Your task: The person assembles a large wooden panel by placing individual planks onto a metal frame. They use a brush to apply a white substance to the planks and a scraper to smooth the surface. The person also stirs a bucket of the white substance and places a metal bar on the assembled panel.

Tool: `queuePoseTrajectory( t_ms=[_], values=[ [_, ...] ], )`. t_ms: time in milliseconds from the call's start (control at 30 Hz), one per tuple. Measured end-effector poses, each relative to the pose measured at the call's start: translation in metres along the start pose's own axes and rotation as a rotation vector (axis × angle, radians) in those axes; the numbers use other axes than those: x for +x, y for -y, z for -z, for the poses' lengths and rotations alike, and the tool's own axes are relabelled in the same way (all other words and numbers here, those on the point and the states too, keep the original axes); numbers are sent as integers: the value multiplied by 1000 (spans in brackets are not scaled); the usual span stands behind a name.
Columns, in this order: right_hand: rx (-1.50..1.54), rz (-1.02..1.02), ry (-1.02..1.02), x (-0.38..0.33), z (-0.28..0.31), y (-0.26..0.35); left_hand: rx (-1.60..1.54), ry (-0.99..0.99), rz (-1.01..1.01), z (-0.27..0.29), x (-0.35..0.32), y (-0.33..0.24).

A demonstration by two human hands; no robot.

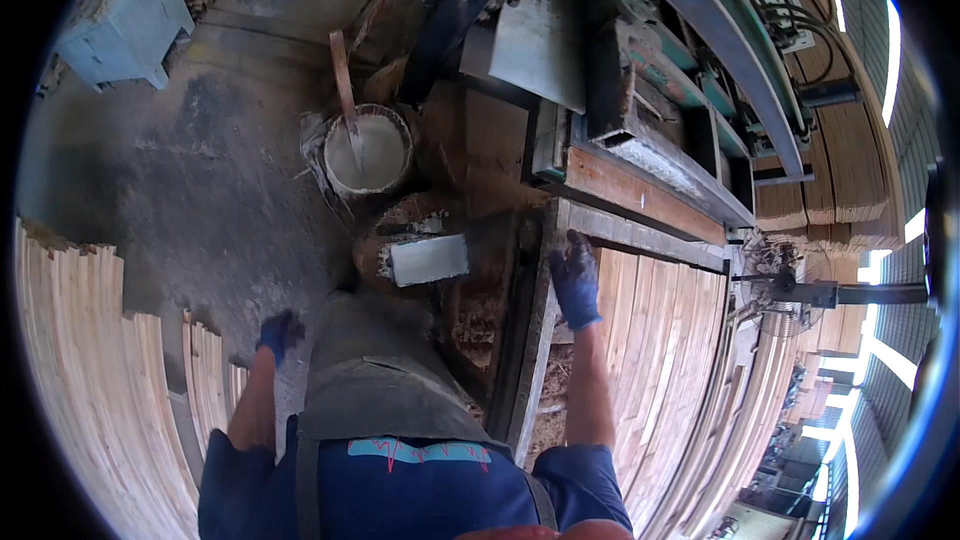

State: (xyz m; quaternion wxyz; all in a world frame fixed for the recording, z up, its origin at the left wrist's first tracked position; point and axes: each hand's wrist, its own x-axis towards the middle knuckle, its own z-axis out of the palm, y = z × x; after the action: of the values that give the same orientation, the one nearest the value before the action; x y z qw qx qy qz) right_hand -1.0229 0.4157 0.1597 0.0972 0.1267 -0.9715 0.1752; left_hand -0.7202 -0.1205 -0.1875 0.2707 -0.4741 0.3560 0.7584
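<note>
Framed boards (pixel 665 340) lie right of both hands (pixel 575 285), nearer the right.

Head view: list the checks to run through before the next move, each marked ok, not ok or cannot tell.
1. Both hands gloved: ok; the left hand and right hand wear blue gloves.
2. Left hand empty: cannot tell; it is dark and blurred.
3. Right hand off the grey edge bar: cannot tell; they overlap closely in this view.
4. Pale boards side by side: ok.
5. Bucket upright: ok; white liquid shows inside.
6. Brown stick out of the bucket: not ok; it leans in it.
</note>
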Motion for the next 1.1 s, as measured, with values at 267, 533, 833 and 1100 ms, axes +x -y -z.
queuePoseTrajectory(
  t_ms=[267,533,833,1100],
  values=[
    [-347,-212,102,140,-62,-125,226,-110,-399,-150,-68,-182],
    [-154,135,-131,269,-134,-197,353,-442,161,9,-137,12],
    [-67,70,-18,287,-162,-220,356,-532,371,-61,-192,20],
    [-545,-29,136,244,-133,-194,480,-291,-130,-134,-123,-96]
  ],
)
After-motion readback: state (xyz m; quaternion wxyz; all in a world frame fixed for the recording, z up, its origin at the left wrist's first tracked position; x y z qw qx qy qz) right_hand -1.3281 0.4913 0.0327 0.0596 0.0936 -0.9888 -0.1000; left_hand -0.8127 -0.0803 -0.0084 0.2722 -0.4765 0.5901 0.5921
